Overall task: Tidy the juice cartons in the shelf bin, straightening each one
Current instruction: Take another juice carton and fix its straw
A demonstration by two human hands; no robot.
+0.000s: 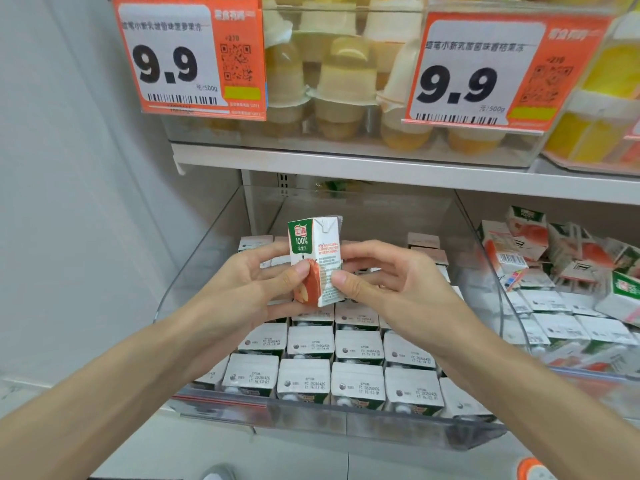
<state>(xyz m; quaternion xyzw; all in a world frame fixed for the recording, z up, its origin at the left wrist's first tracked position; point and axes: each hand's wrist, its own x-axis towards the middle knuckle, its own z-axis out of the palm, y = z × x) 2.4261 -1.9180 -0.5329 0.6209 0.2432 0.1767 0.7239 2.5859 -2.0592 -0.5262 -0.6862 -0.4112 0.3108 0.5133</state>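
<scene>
A small apple juice carton [317, 247], white with a green top panel and a red apple print, stands upright in the air above the clear shelf bin [346, 422]. My left hand [249, 282] pinches its lower left corner with thumb and fingers. My right hand [384, 282] pinches its lower right edge the same way. Below them, several cartons [358, 382] sit upright in tidy rows in the bin, white date-stamped tops facing up. The rows under my hands are hidden.
A second clear bin [512, 337] to the right holds juice cartons [533, 244], several of them tipped and jumbled at the back. The white shelf [346, 168] above carries jelly cups and two orange 9.9 price tags [194, 60]. A white wall stands at the left.
</scene>
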